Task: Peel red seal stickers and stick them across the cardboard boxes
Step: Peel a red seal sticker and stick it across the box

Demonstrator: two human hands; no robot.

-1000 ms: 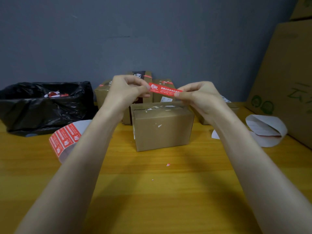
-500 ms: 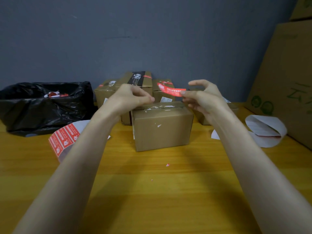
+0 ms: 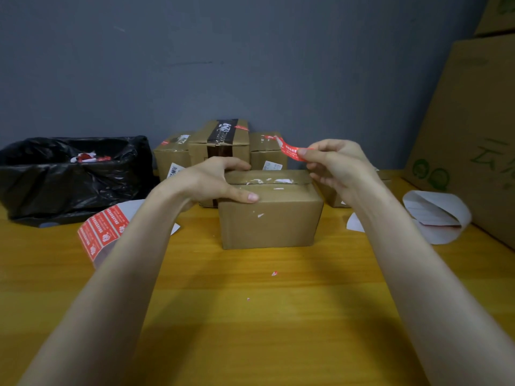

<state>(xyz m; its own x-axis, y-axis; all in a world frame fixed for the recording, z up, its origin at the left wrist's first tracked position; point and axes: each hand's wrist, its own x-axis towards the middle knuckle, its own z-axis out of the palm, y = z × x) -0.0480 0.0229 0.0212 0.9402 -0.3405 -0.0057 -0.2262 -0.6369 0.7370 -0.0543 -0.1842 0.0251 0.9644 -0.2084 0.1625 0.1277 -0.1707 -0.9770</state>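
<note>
Head view: where is the red seal sticker [image 3: 289, 149]?

– In the air, above the right end of the cardboard box [image 3: 270, 218] and a little behind it. The right hand [image 3: 340, 168] pinches its right end between thumb and forefinger. The other fingers [image 3: 320, 178] are loosely spread underneath, and the strip's left end curls free.

And the left hand [image 3: 211, 182]?

– On the box's top left corner. Its fingers lie fairly straight across the lid, and the thumb is flat against the front face.

What does the box itself look like?

– It stands on the wooden table [image 3: 250, 316], long side towards the camera. White shreds are stuck along the seam of the lid.

What lies around it?

– Left of it, partly under the left forearm, is a sheet of red stickers [image 3: 103, 232]. Further left is a black bin bag [image 3: 69, 176] with red and white scraps inside.
– Behind it, against the grey wall, stands a cluster of smaller boxes [image 3: 220, 140], one with a black band.
– To its right is a curled strip of white backing paper [image 3: 434, 215], and beyond that a big carton [image 3: 473, 135].
– In front of it a tiny red scrap [image 3: 274, 273] lies on the wood.
</note>
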